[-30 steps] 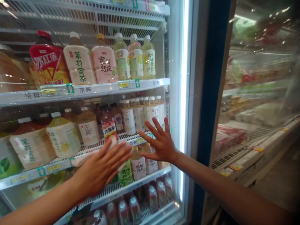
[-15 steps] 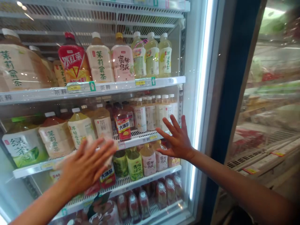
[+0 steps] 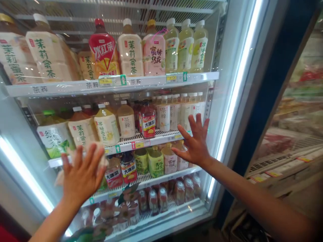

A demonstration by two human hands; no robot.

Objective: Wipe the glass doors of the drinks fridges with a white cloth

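Note:
My left hand (image 3: 82,174) lies flat with its fingers spread, pressing a thin pale cloth (image 3: 103,158) against the clear glass in front of a drinks cooler. Parts of the cloth show past my fingertips and beside the hand; the rest is hidden under the palm. My right hand (image 3: 194,144) is spread wide, its palm toward the glass near the right side, with nothing in it. Behind the glass by my left hand stand a green tea bottle (image 3: 54,136) and a jasmine tea bottle (image 3: 82,129). White-labelled tea bottles (image 3: 164,116) are behind my right fingertips.
Bottles crowd several cooler shelves; the upper shelf edge (image 3: 151,80) carries price tags. Bright light strips (image 3: 239,77) run down both sides. A dark blue post (image 3: 275,67) stands to the right, and beyond it are racks of packaged goods (image 3: 287,121).
My left hand has moved left across the glass with the cloth, its fingers now pointing more upward. My right hand stays spread in nearly the same place. The view has shifted, showing more of the cooler's left side.

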